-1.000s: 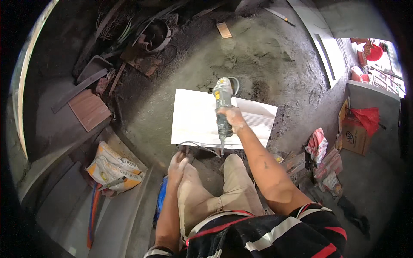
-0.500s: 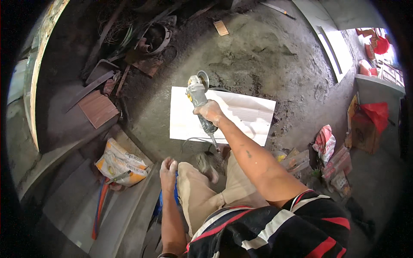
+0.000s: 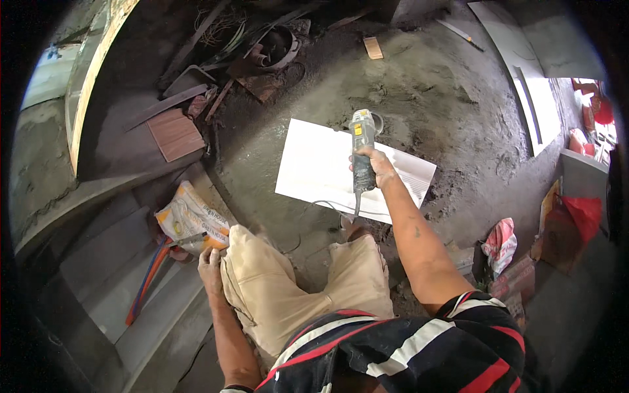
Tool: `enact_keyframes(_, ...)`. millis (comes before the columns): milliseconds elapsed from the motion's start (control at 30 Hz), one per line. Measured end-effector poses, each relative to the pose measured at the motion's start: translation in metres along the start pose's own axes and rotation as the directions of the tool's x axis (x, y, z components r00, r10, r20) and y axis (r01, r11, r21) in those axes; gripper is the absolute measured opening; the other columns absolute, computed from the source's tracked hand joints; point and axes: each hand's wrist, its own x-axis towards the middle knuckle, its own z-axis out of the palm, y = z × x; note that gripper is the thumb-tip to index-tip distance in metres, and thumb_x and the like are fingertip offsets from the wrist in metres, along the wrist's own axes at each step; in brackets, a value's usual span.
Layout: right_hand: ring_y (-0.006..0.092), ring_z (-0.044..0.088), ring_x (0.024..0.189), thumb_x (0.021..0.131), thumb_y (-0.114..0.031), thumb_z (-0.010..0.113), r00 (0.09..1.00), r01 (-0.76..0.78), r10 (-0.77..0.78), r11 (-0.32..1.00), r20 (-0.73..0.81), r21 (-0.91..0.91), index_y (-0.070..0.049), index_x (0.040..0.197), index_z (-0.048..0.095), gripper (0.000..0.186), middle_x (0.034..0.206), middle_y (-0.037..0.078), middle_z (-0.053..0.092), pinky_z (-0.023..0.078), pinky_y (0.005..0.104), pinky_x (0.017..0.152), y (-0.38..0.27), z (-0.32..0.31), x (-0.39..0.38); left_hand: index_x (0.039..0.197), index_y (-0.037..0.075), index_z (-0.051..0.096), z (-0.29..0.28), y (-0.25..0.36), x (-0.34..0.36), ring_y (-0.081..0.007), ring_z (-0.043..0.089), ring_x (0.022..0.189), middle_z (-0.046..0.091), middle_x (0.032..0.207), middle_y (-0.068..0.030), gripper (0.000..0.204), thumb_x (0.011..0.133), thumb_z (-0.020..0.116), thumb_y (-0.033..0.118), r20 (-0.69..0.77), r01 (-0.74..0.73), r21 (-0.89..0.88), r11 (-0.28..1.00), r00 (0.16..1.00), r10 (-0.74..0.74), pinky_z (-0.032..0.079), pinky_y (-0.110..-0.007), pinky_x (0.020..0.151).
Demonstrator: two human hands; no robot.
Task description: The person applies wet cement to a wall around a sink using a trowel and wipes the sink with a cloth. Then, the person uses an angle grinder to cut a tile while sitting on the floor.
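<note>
Right hand: The right hand [image 3: 372, 164] is wrapped around the body of a grey and black angle grinder with a yellow label [image 3: 362, 141]; the grip is closed on the tool.
Grinder position: Over the white rectangular panel with a ribbed right-hand part [image 3: 314, 157]; contact between tool and panel cannot be determined from this view.
Grinder orientation: Head and round disc [image 3: 378, 122] point away from the person; the narrow cord end points back toward the knees.
Panel position: Set at an angle on the rough grey cement floor [image 3: 262, 154], in front of the knees.
Left hand: The left hand [image 3: 209, 265] is lowered beside the left knee of the dusty beige trousers [image 3: 275, 265], fingers partly curled; whether it grips anything cannot be told.
Nearest to left hand: A white and yellow printed sack [image 3: 190, 213], just beyond the fingertips.
Left side: A wood-brown square board [image 3: 175, 134] and, lower down, a long red and blue strip [image 3: 147, 281].
Far side: A small light-brown rectangular piece [image 3: 373, 48] lies on the floor.
Right side: A crumpled red and white bag [image 3: 500, 245]; farther right, a bright red sheet [image 3: 584, 213] over a brown cardboard box [image 3: 560, 239].
</note>
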Motion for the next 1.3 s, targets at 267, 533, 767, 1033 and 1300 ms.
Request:
enact_keyframes(267,0.0287,0.071,0.071,0.088,-0.025,0.064,0.977,-0.073,-0.006,0.93,0.212,0.359,0.004,0.108,0.061,0.035,0.088,0.016,0.071,0.061,0.0436,0.06,0.0,0.016,-0.011,0.121,-0.006,0.065,0.037,0.08,0.036,-0.0215,0.065,0.105,0.07,0.113,-0.0144,0.038,0.097,0.066,0.023,0.068,-0.197,0.053,0.979,0.979,0.193,0.05,-0.034,0.094)
enact_keyframes(533,0.0313,0.07,0.071,0.087,-0.023,0.064,0.989,-0.024,-0.056,0.848,0.134,0.53,0.002,0.116,0.051,0.04,0.089,0.018,0.069,0.061,0.0454,0.061,-0.007,0.029,0.0,0.149,-0.001,0.045,0.226,0.182,0.045,-0.0266,0.059,0.12,0.059,0.136,-0.0197,0.071,0.096,0.068,0.04,0.725,-0.065,-0.158,0.985,0.67,0.16,0.05,-0.04,0.098)
enact_keyframes(767,0.0285,0.071,0.071,0.091,-0.023,0.061,0.998,0.013,0.02,0.876,-0.063,0.482,0.0,0.108,0.063,0.028,0.087,0.015,0.07,0.062,0.0431,0.062,-0.001,0.05,0.017,0.153,-0.01,0.022,0.336,0.233,0.052,-0.027,0.064,0.1,0.055,0.13,-0.0241,0.105,0.087,0.08,0.048,0.943,0.588,-0.165,0.792,0.328,-0.048,0.058,-0.04,0.082)
enact_keyframes(1033,0.0253,0.069,0.07,0.086,-0.03,0.068,0.988,-0.118,0.146,0.925,-0.051,0.361,-0.002,0.103,0.068,0.032,0.084,0.011,0.071,0.059,0.039,0.068,-0.001,0.07,0.048,0.133,-0.005,0.039,0.381,0.211,0.072,-0.0217,0.067,0.097,0.059,0.111,-0.0138,0.076,0.081,0.088,0.021,0.922,0.653,-0.315,0.689,0.381,0.06,0.061,-0.034,0.079)
enact_keyframes(1300,0.025,0.07,0.068,0.086,-0.027,0.07,0.988,-0.135,0.153,0.939,-0.034,0.318,-0.002,0.099,0.068,0.028,0.084,0.011,0.072,0.06,0.0383,0.067,-0.015,0.064,0.076,0.126,-0.007,0.043,0.4,0.215,0.077,-0.0193,0.067,0.089,0.059,0.109,-0.0142,0.068,0.08,0.086,0.017,0.879,0.681,-0.365,0.635,0.476,-0.005,0.06,-0.033,0.073)
